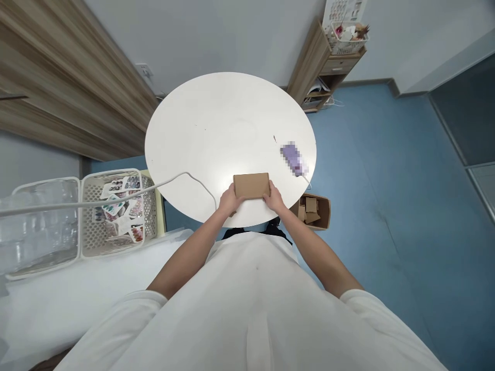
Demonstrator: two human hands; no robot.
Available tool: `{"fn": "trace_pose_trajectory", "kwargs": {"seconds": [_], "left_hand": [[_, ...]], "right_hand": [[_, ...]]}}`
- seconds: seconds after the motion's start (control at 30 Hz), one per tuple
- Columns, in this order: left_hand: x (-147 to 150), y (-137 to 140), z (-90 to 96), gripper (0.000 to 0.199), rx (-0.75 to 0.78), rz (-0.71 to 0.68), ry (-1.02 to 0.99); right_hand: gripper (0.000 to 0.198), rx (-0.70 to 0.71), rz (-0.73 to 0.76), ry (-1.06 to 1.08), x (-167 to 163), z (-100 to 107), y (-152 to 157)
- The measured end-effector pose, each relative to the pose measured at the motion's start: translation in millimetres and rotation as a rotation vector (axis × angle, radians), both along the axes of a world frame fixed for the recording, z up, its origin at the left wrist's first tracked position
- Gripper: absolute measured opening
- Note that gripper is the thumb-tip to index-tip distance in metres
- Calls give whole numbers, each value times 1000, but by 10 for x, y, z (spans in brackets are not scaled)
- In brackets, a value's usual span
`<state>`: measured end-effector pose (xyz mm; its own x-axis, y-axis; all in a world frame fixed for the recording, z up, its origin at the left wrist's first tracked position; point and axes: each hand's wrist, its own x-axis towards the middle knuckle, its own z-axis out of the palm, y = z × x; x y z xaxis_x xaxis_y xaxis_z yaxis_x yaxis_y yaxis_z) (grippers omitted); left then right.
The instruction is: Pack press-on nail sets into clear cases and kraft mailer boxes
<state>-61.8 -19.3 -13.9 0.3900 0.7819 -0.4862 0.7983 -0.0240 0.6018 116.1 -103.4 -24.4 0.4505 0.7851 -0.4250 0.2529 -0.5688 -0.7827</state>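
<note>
A small brown cardboard box (251, 186) is held level between my two hands near the front edge of the round white table (224, 118). My left hand (231, 200) grips its left end, the thumb along the near side. At the opposite end my right hand (274, 197) closes on the box in the same way. The top of the box looks closed. Something brown shows just under my left hand, too small to make out. Whether the box touches the tabletop I cannot tell.
A blurred purple phone-like object (293, 157) with a white cable lies on the table's right. Another cable (174, 179) crosses from the left. Beside the table stand a carton of cardboard pieces (325, 212), a white basket of carded items (93, 226) and a wooden cabinet (311, 56).
</note>
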Motion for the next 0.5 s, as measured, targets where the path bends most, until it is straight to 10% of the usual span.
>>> {"fn": "trace_pose_trajectory", "kwargs": {"seconds": [0.23, 0.5], "left_hand": [[320, -260, 219, 69, 58, 101, -141], [1756, -876, 461, 69, 46, -165, -418]], "right_hand": [[71, 204, -57, 98, 259, 74, -398], [60, 406, -512, 78, 1356, 227, -1337]]}}
